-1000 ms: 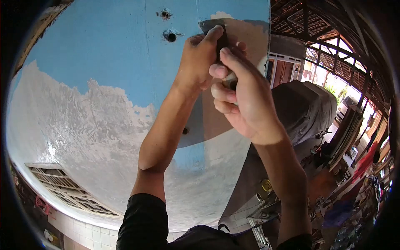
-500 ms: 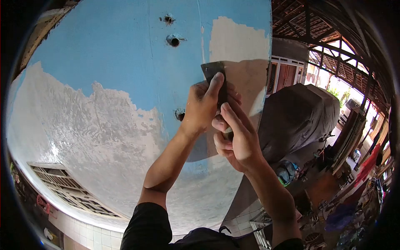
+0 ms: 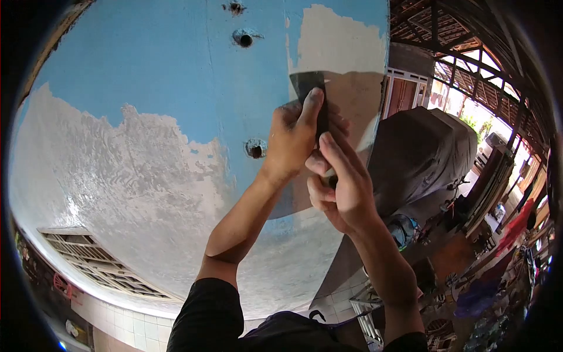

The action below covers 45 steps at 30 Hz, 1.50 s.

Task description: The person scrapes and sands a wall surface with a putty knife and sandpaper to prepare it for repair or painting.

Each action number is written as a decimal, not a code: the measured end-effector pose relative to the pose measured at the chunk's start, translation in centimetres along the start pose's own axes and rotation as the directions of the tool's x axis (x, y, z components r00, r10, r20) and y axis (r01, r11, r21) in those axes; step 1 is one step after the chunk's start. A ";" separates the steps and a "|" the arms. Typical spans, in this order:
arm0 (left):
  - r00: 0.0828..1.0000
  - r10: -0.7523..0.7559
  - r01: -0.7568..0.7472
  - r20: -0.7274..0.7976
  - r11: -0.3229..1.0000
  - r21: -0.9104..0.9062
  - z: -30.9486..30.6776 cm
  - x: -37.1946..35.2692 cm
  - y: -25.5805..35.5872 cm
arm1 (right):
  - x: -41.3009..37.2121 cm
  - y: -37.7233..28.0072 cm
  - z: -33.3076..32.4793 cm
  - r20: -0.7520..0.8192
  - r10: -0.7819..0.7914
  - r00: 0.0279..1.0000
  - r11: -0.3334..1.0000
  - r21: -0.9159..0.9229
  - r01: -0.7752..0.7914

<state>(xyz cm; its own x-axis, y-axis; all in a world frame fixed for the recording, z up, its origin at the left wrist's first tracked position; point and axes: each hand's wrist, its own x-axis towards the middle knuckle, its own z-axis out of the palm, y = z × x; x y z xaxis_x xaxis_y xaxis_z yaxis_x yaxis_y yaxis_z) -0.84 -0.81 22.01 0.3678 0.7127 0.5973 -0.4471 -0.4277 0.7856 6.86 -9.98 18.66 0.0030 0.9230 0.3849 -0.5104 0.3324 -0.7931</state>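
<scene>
Head view: both hands grip a scraper pressed flat against the blue wall. The left hand curls on it, forefinger stretched up the dark blade. The right hand, at four o'clock from the left, closes around the handle. A bare patch lies at twelve o'clock and a hole at nine.

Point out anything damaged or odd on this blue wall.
The blue painted wall is damaged: three rough round holes run down its middle, a pale bare patch shows at upper right above the dark flat scraper blade held by the left hand and right hand, and a large grey stripped area spreads lower left.
</scene>
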 end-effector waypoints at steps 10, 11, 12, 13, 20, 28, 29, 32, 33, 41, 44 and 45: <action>1.000 -0.019 0.019 -0.007 1.000 -0.008 0.1 -1.1 -1.1 | -0.7 0.9 -0.8 0.031 -0.016 0.999 1.000 -0.022 0.016; 0.999 -0.051 0.050 -0.016 0.998 -0.049 0.3 -1.8 -1.2 | -1.0 1.5 -1.0 0.026 -0.029 0.999 0.999 -0.031 0.029; 0.999 -0.035 0.035 -0.007 0.999 -0.039 0.4 -1.6 -1.1 | -1.1 1.8 -1.3 0.017 -0.037 0.999 0.999 -0.038 0.038; 1.000 -0.027 0.027 0.000 0.999 -0.025 0.4 -1.3 -1.0 | -0.8 1.7 -1.6 0.035 -0.040 0.999 0.998 -0.037 0.041; 1.000 0.012 -0.011 -0.024 0.999 0.038 0.1 -1.6 -1.6 | -1.1 1.8 -1.6 0.041 0.001 0.999 0.999 -0.047 0.001; 1.000 0.019 -0.017 0.013 0.996 -0.088 0.6 1.0 0.6 | 0.2 -1.5 0.5 0.009 -0.002 1.000 1.000 -0.012 0.002; 1.000 0.010 -0.008 0.018 0.997 -0.077 0.4 0.5 0.4 | -0.2 -1.0 0.5 0.024 -0.020 1.000 1.000 0.002 0.020; 0.999 0.042 -0.041 0.026 0.999 -0.035 0.5 1.1 1.2 | 0.5 -1.1 0.5 -0.019 -0.004 1.000 1.000 -0.008 0.004; 0.998 0.055 -0.055 0.027 0.998 -0.014 0.5 1.3 1.6 | 0.7 -1.8 0.9 -0.008 -0.012 1.000 1.000 -0.017 0.011; 0.994 0.106 -0.106 -0.007 0.992 -0.068 1.0 2.4 1.6 | 1.0 -2.4 0.9 0.018 -0.023 1.000 0.999 -0.039 0.023; 0.982 0.179 -0.179 0.059 0.984 -0.005 0.7 3.0 2.0 | 1.8 -3.8 1.2 0.029 -0.042 0.999 0.998 -0.055 0.044; 0.987 0.154 -0.155 0.049 0.988 0.002 0.8 2.4 2.0 | 1.4 -3.4 1.5 -0.020 -0.035 0.999 0.999 -0.040 0.034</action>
<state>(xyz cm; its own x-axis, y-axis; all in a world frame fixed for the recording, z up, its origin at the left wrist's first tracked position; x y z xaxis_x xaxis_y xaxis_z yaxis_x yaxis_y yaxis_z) -0.24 -0.39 25.15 0.3342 0.6097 0.7187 -0.4973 -0.5337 0.6840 7.28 -10.07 22.58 0.0381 0.9146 0.4026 -0.4750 0.3710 -0.7980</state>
